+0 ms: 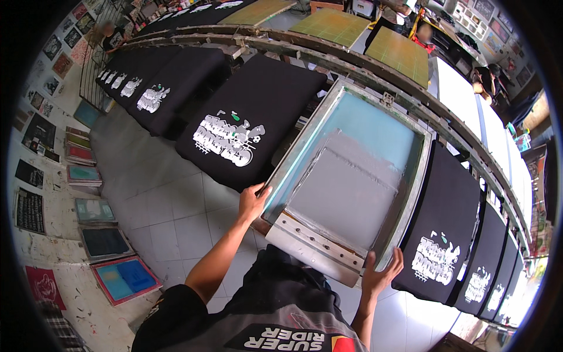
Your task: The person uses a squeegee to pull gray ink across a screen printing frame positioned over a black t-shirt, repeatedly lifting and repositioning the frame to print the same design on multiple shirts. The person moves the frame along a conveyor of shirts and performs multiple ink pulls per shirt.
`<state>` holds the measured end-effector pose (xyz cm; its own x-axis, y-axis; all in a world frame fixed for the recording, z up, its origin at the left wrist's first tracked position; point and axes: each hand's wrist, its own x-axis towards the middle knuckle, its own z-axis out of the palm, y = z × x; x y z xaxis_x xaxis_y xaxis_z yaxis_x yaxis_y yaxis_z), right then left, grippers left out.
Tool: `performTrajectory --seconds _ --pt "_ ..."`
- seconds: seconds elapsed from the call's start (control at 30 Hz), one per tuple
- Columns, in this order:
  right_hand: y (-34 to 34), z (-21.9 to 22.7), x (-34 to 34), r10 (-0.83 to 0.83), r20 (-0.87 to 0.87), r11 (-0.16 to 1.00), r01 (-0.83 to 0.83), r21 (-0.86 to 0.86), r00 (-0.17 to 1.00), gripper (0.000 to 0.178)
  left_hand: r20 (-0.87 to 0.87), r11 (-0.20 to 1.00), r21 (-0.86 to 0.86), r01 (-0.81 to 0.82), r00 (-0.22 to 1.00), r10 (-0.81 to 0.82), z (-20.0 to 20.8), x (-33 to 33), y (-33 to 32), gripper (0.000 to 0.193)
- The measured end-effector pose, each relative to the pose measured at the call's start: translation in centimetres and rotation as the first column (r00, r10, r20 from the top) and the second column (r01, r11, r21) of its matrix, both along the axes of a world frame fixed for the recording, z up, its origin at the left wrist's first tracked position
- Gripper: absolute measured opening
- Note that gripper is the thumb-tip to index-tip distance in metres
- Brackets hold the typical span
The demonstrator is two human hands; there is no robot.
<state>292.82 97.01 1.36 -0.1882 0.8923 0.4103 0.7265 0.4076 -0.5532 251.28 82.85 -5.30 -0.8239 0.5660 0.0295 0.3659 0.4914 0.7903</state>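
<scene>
A silk-screen frame (414, 202) with pale metal rails lies tilted in front of me, over the row of boards. Its blue mesh (369, 114) carries a broad patch of grey ink (346, 196). Across the frame's near end rests a wide squeegee (314, 245) with a bolted metal holder. My left hand (253, 202) is closed around the left rail near its lower corner. At the lower right corner, my right hand (381, 274) straddles the rail, thumb on the inner side and fingers outside. What lies directly beneath the screen is mostly hidden.
Black shirts (252, 111) with white and grey prints lie on boards to the left; more printed black shirts (443, 234) line the right. A metal rail (281, 47) runs behind them. Several screens (126, 280) lean along the left wall. Other people are in the background.
</scene>
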Motion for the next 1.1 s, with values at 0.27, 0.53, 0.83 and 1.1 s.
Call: performTrajectory --seconds 0.27,0.53,0.83,1.1 --pt "-4.7 4.6 -1.8 0.665 0.425 0.735 -0.64 -0.226 0.614 0.066 -0.252 0.984 0.18 0.015 0.967 0.031 6.7 7.3 -2.5 0.029" --pt "-1.2 6.5 -2.5 0.729 0.255 0.684 -0.655 -0.321 0.636 0.049 -0.399 0.737 -0.029 0.676 0.668 -0.628 12.7 9.5 -1.3 0.067" --pt "-0.6 6.9 -3.8 0.483 0.352 0.875 -0.429 -0.224 0.801 0.045 -0.356 0.518 -0.38 0.766 0.396 -0.846 10.4 6.4 3.0 0.051" --pt "-1.7 4.8 -3.7 0.272 0.343 0.962 -0.26 -0.082 0.899 0.035 -0.342 0.374 -0.448 0.812 0.231 -0.911 10.6 5.2 4.1 0.039"
